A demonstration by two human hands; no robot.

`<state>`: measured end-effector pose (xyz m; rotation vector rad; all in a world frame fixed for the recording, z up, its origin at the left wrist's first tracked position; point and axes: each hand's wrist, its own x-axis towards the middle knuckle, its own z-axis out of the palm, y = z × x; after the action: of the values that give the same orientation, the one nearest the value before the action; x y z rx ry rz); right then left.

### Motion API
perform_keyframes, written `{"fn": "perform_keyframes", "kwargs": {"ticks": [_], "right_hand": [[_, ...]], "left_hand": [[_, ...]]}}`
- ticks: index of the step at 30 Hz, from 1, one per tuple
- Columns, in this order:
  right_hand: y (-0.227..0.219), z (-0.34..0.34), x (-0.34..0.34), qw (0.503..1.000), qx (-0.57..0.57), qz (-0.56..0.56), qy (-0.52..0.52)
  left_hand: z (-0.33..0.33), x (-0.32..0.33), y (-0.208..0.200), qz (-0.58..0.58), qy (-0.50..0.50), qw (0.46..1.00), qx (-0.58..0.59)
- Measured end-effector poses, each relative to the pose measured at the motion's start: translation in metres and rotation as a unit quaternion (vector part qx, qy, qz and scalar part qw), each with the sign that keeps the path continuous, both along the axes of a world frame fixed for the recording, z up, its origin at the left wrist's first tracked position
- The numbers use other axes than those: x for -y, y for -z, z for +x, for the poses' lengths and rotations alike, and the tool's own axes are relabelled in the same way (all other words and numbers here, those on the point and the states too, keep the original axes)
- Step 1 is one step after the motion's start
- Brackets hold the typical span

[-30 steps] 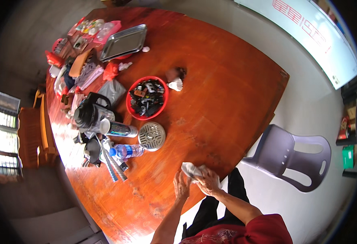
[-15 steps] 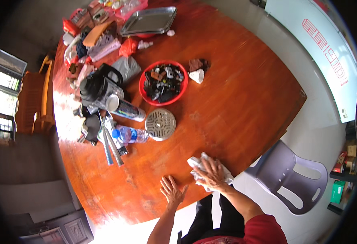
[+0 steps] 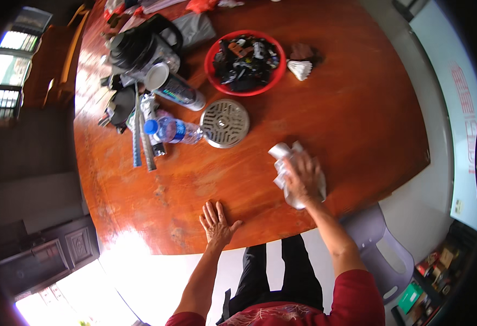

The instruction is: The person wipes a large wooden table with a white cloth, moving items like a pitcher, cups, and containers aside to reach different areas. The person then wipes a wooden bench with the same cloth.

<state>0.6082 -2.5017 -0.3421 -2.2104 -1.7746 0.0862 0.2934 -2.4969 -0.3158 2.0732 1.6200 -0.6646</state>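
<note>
White cloth (image 3: 280,151): crumpled, under my right hand (image 3: 302,173), poking out past my fingertips and at both sides.
Right fingers: laid over the cloth, blurred — gripping or only pressing, can't tell.
Left hand (image 3: 217,227): palm down on the reddish table (image 3: 352,119) near its edge, fingers slightly apart, thumb out toward the right.
Metal disc (image 3: 225,123): round, slotted, ahead and left of my right fingers, apart from them.
Plastic bottle (image 3: 176,130): clear, blue cap, just beside the disc, ahead-left of my left fingers.
Two rods (image 3: 137,149): side by side, farther left than the bottle.
Red bowl (image 3: 249,93): heaped with mostly black bits — beyond the disc, well apart from both hands.
Grey chair (image 3: 382,255): past the table edge, behind-right of my right fingers.
</note>
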Motion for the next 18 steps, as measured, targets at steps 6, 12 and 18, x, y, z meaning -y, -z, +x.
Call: {"fn": "perform_keyframes", "kwargs": {"ticks": [6, 12, 18], "right_hand": [[0.029, 0.023, -0.070, 0.956, 0.088, -0.011, 0.280], [0.002, -0.076, -0.083, 0.978, 0.114, 0.016, 0.175], [0.000, -0.201, -0.086, 0.983, 0.092, 0.002, 0.160]], "left_hand": [[0.001, -0.001, 0.005, 0.027, 0.000, 0.999, 0.032], [-0.007, 0.001, 0.009, 0.032, -0.003, 0.997, 0.063], [-0.046, 0.009, 0.016, 0.178, -0.035, 0.940, 0.289]]}}
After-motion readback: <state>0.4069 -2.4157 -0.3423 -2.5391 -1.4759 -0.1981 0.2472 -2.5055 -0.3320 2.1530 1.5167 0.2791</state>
